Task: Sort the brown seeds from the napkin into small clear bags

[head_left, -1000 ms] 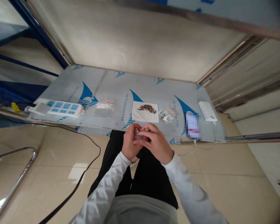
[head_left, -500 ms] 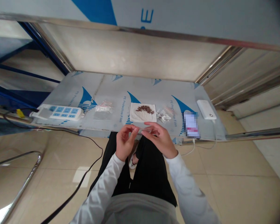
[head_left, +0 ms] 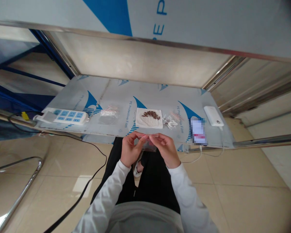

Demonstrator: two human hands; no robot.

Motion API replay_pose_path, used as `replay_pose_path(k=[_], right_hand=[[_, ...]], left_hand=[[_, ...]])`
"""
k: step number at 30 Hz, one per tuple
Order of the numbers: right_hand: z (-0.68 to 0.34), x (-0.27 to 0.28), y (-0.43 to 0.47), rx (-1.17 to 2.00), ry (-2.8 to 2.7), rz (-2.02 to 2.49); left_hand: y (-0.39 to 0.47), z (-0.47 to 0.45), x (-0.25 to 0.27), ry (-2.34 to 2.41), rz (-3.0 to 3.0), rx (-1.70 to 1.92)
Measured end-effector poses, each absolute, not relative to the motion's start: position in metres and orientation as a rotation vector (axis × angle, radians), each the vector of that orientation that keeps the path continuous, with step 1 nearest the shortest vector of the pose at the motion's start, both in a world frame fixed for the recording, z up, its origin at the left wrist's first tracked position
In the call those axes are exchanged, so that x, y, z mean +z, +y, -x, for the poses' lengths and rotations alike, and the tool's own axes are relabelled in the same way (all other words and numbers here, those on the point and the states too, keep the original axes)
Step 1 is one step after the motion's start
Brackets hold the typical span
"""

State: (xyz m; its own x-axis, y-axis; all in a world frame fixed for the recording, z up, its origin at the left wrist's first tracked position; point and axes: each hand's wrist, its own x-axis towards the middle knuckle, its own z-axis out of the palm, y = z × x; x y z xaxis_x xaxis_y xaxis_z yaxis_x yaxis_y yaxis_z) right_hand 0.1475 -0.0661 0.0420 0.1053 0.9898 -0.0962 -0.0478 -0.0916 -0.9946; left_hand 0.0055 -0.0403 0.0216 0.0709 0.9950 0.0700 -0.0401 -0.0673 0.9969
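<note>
A small clear plastic zip bag [head_left: 149,146] hangs between my hands at the table's front edge. My left hand [head_left: 131,149] pinches its top edge on one side, thumb against fingers. On the other side my right hand [head_left: 167,150] pinches the same edge, its thumb close to the left one. Just beyond them lies a white square tray [head_left: 145,123] bearing a pile of small dark brown pieces [head_left: 152,114], too small to name. To its left are flat clear bags [head_left: 108,118] with red strips. On its right sit crumpled clear bags [head_left: 171,121], contents unclear.
A white power strip [head_left: 71,117] lies at the table's left end, its black cable [head_left: 87,184] running to the floor. A phone [head_left: 198,132] and a white power bank [head_left: 213,116] with cables lie at the right. An upper shelf [head_left: 196,29] overhangs the table [head_left: 145,85].
Both hands have drawn closer together, and the right has shifted left and slightly down. The bag has turned and now hangs visibly below the fingers.
</note>
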Motion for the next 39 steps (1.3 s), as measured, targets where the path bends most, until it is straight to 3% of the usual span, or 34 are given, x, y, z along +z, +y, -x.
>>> replay_pose_path(k=[19,26,39], right_hand=[[-0.145,0.034,-0.075,0.973,-0.986,1.402],[-0.143,0.028,-0.065,1.127,-0.922,1.259],[-0.136,0.022,-0.06,1.104,-0.899,1.31]], left_hand=[[-0.038,-0.014,0.023,0.948,-1.152,1.044],[-0.035,-0.01,0.02,1.035,-1.144,1.114],[-0.032,-0.004,0.022,1.145,-1.231,1.173]])
